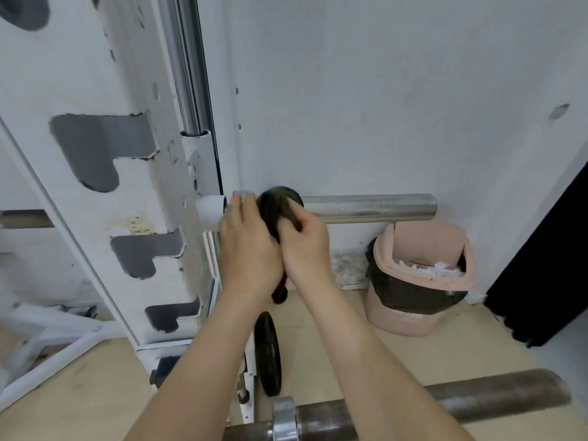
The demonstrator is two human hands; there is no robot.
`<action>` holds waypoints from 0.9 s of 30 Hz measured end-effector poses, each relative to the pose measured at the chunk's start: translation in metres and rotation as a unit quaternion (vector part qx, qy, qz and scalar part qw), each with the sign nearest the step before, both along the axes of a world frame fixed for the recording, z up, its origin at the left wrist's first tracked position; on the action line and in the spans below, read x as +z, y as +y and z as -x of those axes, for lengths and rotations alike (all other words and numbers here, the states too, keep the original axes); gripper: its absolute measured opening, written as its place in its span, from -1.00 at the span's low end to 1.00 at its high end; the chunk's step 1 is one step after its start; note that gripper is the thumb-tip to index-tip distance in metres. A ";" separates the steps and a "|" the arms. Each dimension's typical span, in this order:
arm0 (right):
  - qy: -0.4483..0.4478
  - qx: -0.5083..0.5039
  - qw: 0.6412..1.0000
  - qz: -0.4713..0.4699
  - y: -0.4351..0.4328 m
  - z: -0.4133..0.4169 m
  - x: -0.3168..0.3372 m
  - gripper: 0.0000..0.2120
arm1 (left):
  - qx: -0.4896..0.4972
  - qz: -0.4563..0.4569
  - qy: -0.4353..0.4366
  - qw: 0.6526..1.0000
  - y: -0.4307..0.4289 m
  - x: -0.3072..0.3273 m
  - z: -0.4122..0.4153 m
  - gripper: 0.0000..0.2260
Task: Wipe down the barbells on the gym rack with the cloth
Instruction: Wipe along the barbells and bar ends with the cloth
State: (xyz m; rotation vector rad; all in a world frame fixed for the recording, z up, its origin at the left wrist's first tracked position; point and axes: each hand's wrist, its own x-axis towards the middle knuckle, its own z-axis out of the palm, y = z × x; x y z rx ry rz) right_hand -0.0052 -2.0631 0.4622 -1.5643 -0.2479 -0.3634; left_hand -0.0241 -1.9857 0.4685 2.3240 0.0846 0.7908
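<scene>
Cloth apparently within right hand

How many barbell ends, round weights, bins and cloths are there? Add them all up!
Barbell ends: 2, a shiny barbell end and a dull barbell end
Weight plate: 1
Pink bin: 1
Dark cloth: 1
Total: 5

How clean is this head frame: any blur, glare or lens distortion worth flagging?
Head view: wide-angle stretch tilts the rack upright steeply; lighting in the head view is soft and even, with only mild sheen on the chrome bar; the dark cloth between left hand and right hand reads as a near-featureless patch, and the head view's lower-left corner looks smeared.
</scene>
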 end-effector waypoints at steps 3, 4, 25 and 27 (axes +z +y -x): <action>-0.133 0.000 0.959 0.251 0.015 -0.021 0.008 -0.60 | 0.040 0.055 -0.031 0.997 0.014 -0.006 0.001 -0.54; -0.143 -0.011 0.925 0.353 0.021 -0.030 0.005 -0.59 | 0.041 0.067 -0.034 0.996 0.013 -0.008 0.002 -0.49; -0.213 -0.142 0.795 0.550 -0.028 -0.031 -0.051 -0.24 | -0.020 -0.255 0.081 0.963 -0.019 -0.021 -0.001 -0.45; -0.209 -0.141 0.772 0.583 -0.026 -0.044 -0.041 -0.31 | -0.022 -0.253 0.077 0.964 -0.016 -0.020 -0.008 -0.44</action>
